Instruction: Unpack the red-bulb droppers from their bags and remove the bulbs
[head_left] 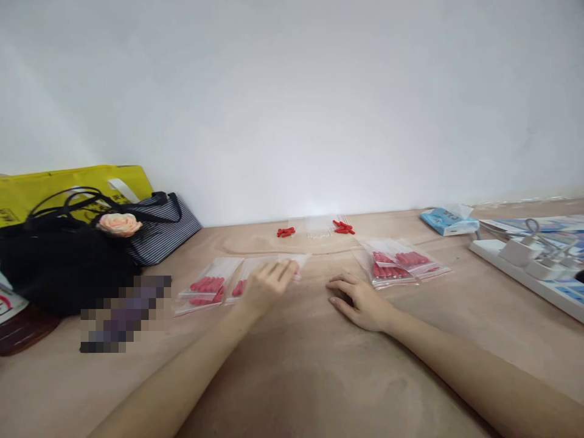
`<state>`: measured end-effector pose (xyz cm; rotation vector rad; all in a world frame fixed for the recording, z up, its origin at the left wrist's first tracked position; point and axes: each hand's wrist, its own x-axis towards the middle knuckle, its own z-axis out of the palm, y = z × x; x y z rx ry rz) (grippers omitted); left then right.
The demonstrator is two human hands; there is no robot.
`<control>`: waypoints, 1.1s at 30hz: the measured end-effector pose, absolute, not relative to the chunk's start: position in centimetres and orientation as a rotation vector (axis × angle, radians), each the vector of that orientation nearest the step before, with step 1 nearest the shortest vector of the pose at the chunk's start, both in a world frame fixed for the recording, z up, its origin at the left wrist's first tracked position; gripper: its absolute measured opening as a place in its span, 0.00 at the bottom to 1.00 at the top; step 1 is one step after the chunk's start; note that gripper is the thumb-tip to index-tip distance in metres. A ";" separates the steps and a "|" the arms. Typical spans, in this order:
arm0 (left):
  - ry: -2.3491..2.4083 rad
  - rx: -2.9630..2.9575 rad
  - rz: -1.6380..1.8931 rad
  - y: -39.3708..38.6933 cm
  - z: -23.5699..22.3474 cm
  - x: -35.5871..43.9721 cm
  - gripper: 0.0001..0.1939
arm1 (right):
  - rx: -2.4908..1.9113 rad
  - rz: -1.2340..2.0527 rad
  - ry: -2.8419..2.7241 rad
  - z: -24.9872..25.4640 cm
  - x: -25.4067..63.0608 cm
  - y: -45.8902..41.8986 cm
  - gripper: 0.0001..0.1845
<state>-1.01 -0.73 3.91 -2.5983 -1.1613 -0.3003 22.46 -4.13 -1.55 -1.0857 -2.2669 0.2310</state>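
My left hand (268, 285) is closed at the edge of a small clear zip bag (298, 263) with red pieces inside; the thumb is hidden behind the hand. Partly covered by that hand is another zip bag (250, 267) of red pieces. Further left lie overlapping zip bags (219, 271), also with red pieces. My right hand (362, 302) rests on the table, fingers loosely bent and thumb apart, holding nothing. Just beyond it are overlapping zip bags (387, 258) filled with red, stick-like pieces.
Loose red pieces (286, 232) and a second red pile (344, 227) lie near the wall, with small white pieces (318, 233) between. A tissue pack (449, 220) and power strip (538, 274) stand right. Left are a black bag (59, 261), striped bag (159, 228) and yellow bag (123, 176).
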 end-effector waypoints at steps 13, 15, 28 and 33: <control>-1.017 -2.990 -0.931 -1.5 0.1 2.8 0.14 | -1.047 -0.131 -2.253 -1.5 22.5 -4.0 0.16; -1.033 -3.004 -0.928 -1.5 0.1 2.0 0.09 | -1.020 -0.184 -2.292 -1.4 22.6 -4.1 0.10; -1.434 -2.856 -1.105 -1.0 0.3 1.6 0.04 | -1.148 -0.216 -2.253 -1.2 20.6 -2.2 0.09; -2.334 -2.760 -1.420 -1.7 0.7 3.0 0.13 | -1.191 -0.199 -2.153 -1.2 20.3 -2.0 0.10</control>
